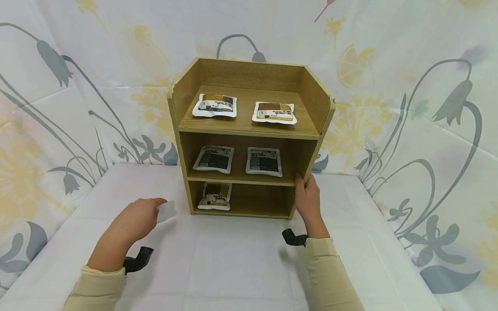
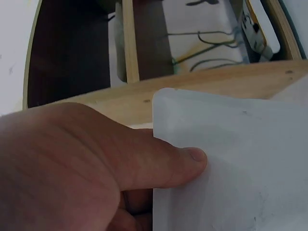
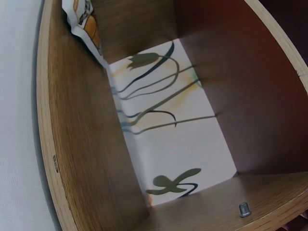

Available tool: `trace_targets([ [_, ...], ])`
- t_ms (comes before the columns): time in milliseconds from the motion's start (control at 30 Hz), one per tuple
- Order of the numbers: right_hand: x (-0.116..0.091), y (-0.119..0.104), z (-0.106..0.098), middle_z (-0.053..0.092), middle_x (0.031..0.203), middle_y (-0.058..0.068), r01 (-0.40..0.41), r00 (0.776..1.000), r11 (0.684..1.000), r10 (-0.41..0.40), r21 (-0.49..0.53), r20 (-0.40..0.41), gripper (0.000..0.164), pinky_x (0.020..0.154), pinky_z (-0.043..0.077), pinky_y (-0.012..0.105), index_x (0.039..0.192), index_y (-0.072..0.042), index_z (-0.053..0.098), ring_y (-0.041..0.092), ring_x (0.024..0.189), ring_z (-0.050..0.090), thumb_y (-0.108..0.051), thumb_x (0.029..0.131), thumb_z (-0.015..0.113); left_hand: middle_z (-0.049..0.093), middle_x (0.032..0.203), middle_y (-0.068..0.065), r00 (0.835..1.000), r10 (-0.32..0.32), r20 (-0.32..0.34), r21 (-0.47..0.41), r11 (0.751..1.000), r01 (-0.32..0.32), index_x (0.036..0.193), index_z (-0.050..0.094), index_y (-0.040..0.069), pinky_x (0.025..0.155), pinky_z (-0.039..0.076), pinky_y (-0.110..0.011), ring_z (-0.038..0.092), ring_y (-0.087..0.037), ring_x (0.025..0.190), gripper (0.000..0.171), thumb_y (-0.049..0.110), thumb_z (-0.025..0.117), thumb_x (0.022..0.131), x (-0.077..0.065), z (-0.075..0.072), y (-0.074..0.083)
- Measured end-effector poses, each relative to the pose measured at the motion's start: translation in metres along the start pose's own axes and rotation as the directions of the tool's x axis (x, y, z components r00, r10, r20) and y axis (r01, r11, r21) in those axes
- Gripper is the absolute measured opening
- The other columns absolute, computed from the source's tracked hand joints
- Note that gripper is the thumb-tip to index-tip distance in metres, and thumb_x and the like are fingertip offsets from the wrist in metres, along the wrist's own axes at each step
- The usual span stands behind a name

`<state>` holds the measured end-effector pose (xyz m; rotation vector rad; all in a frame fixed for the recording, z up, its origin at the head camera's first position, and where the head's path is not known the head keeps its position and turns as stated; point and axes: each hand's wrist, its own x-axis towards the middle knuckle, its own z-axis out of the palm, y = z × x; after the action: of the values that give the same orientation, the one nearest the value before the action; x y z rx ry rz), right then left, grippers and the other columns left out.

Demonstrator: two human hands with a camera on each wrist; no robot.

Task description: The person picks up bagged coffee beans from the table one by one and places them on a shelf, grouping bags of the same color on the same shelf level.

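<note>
My left hand point(image 1: 136, 218) pinches a flat white packet point(image 2: 240, 159) by its edge, thumb on the plain side, left of the small wooden shelf point(image 1: 249, 74). In the left wrist view, the packet overlaps the shelf's lower front edge. At the shelf's right side, my right hand point(image 1: 308, 199) grips the side panel near the middle board; the thumb reaches inside. On the bottom level, one brown-labelled packet point(image 1: 216, 197) leans at the left. Dark-labelled packets lie left point(image 1: 214, 160) and right point(image 1: 264, 162) on the middle level.
Up top sit two yellow-and-brown packets, one left point(image 1: 215, 106) and one right point(image 1: 274, 113). The shelf stands on a white cloth-covered table point(image 1: 233, 263), before a flower-printed backdrop point(image 1: 116, 52). In the right wrist view, a small metal peg point(image 3: 244, 210) juts from the inner side wall.
</note>
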<state>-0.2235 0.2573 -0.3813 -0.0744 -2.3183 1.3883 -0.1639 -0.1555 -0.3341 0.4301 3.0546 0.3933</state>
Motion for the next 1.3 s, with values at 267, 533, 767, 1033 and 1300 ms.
trace_targets([
  [267,0.001,0.001,0.001,0.057,0.126,0.023,0.008,1.0,1.0,-0.008,-0.008,-0.009,0.051,0.092,0.048,0.054,0.134,-0.003,0.046,0.037,0.114,0.057,-0.042,0.102,0.036,0.071,0.105,-0.019,0.997,0.075,0.023,0.021,0.997,-0.076,0.123,0.061,-0.002,0.085,0.054,-0.05,0.067,-0.038,0.1,0.035,-0.004,0.045,0.092,0.002,0.005,0.021],
  [533,0.002,0.001,0.001,0.059,0.122,0.024,0.008,1.0,1.0,-0.008,-0.008,-0.019,0.051,0.087,0.048,0.052,0.131,-0.001,0.048,0.037,0.108,0.058,-0.041,0.103,0.035,0.071,0.106,-0.015,0.993,0.114,0.036,-0.006,0.993,-0.114,0.126,0.061,0.002,0.085,0.054,-0.048,0.067,-0.035,0.1,0.037,-0.003,0.045,0.093,0.006,0.01,0.038],
  [767,0.003,0.002,0.001,0.058,0.124,0.024,-0.003,1.0,1.0,0.003,-0.008,-0.012,0.052,0.089,0.048,0.053,0.132,-0.001,0.047,0.037,0.111,0.057,-0.042,0.103,0.035,0.07,0.113,-0.016,0.99,0.13,0.051,-0.017,0.991,-0.13,0.125,0.061,0.002,0.089,0.054,-0.047,0.066,-0.034,0.106,0.033,-0.001,0.049,0.094,0.009,0.017,0.053],
  [1033,0.002,0.002,0.0,0.057,0.124,0.023,-0.009,1.0,1.0,0.009,0.001,-0.007,0.052,0.09,0.048,0.052,0.132,-0.002,0.047,0.036,0.111,0.057,-0.042,0.102,0.036,0.071,0.111,-0.013,0.985,0.172,0.033,-0.034,0.985,-0.171,0.125,0.062,0.005,0.086,0.055,-0.045,0.068,-0.031,0.101,0.032,0.0,0.052,0.094,0.014,0.028,0.067],
  [1300,0.002,0.002,0.001,0.058,0.124,0.024,-0.014,1.0,1.0,0.014,0.004,-0.007,0.052,0.091,0.048,0.053,0.132,-0.002,0.047,0.037,0.113,0.057,-0.042,0.102,0.036,0.069,0.118,-0.012,0.983,0.183,0.031,-0.071,0.981,-0.181,0.127,0.062,0.005,0.09,0.054,-0.045,0.066,-0.03,0.108,0.033,0.001,0.051,0.096,0.019,0.035,0.084],
])
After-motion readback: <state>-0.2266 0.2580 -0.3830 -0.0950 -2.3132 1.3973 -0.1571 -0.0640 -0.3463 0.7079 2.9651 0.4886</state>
